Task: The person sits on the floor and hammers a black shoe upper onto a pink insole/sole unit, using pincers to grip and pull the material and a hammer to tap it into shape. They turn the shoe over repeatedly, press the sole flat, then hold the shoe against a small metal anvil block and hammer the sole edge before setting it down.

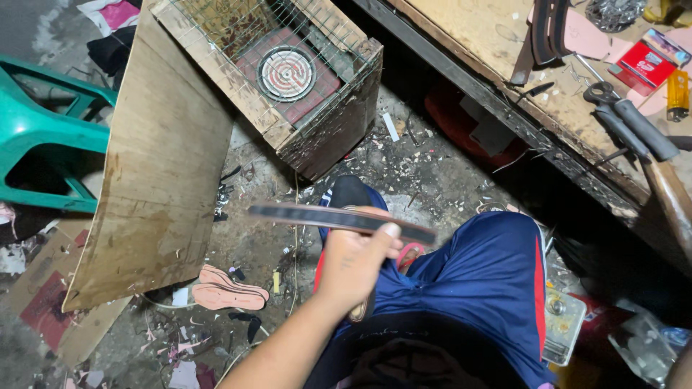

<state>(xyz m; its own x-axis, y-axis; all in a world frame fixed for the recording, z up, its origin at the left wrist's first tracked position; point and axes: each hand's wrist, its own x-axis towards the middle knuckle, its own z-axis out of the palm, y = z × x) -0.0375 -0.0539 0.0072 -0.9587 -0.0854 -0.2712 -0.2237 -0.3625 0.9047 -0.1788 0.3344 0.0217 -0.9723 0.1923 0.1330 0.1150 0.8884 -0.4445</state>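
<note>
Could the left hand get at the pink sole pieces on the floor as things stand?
Probably not freely: the left hand is shut on a dark strip. The pink sole pieces lie uncovered on the floor, with nothing between them and the hand.

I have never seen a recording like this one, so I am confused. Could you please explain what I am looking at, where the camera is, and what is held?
There is no machine here. The one picture comes from a camera worn on a person's head, looking down at their lap and the floor. Only the left hand shows; it grips a long, flat, dark strip above legs in blue shorts. The right hand is out of view. On the littered floor stand a wooden box with wire mesh over a round coil heater, a leaning wooden board, and pink sole-shaped cutouts. On the right, a workbench carries scissors.
</note>
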